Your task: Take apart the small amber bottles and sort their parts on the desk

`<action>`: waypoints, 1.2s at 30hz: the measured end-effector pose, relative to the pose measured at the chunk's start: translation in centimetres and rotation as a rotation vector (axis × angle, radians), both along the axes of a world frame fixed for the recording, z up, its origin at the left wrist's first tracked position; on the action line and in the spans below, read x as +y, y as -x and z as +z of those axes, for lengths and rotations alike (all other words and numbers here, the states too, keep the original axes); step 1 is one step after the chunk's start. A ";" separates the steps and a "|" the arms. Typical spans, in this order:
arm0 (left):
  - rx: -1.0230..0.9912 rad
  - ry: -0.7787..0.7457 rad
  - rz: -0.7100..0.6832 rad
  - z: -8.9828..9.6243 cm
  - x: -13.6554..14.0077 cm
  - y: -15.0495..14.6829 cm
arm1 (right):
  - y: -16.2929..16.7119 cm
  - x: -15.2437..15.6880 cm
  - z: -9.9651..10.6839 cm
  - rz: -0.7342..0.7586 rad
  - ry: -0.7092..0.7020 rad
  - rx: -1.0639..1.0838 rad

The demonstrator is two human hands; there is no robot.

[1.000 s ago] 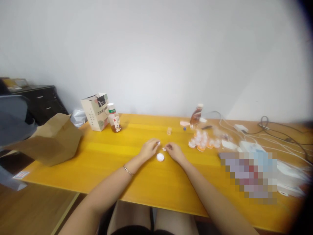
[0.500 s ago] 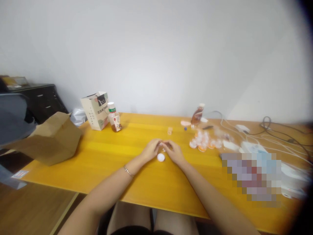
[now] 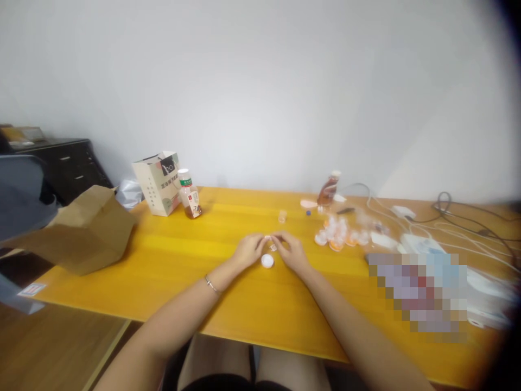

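Note:
Over the middle of the yellow wooden table [image 3: 228, 304], my left hand [image 3: 250, 251] and my right hand [image 3: 291, 252] meet at their fingertips. Both are closed in a pinch around something small and whitish, too blurred to name. Just below the fingers, a few tiny white bits [image 3: 273, 247] lie on the wood. Closer to me is a small round white lid or shallow cup [image 3: 267, 261], between my wrists and touched by neither hand. Beyond my fingers stands a small clear cup [image 3: 282, 216].
Right of my hands lies a cluster of small white and orange round containers [image 3: 336, 234]. Behind it stand a brown bottle [image 3: 328, 189] and a blue cap [image 3: 308, 213]. Cables [image 3: 468, 222] run along the right. A paper bag [image 3: 157, 184], a labelled bottle [image 3: 189, 195] and brown paper [image 3: 93, 228] occupy the left.
My fingertips stay together and shift only slightly. The tiny white bits beneath them show a little more now. The lid or cup stays in place.

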State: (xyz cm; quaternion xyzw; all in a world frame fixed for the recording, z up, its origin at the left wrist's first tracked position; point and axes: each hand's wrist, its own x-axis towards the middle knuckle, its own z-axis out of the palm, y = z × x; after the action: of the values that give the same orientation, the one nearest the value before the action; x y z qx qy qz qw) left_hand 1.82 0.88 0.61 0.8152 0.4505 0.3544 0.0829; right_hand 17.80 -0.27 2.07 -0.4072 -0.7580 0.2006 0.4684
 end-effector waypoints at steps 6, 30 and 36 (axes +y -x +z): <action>-0.016 0.015 -0.078 -0.1 0.1 0.0 | 0.0 0.0 0.3 0.034 0.096 0.079; -0.065 0.033 -0.111 0.1 0.0 -0.1 | 0.7 0.5 -0.2 0.075 0.328 0.285; -0.101 0.044 -0.119 0.0 -0.2 -0.6 | 0.5 0.9 -0.7 0.115 0.410 0.376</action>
State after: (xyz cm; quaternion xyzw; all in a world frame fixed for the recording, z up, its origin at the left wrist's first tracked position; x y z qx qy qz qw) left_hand 2.42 0.67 0.57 0.8197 0.4042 0.3794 0.1444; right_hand 17.26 0.62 1.39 -0.4053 -0.6235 0.4479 0.4964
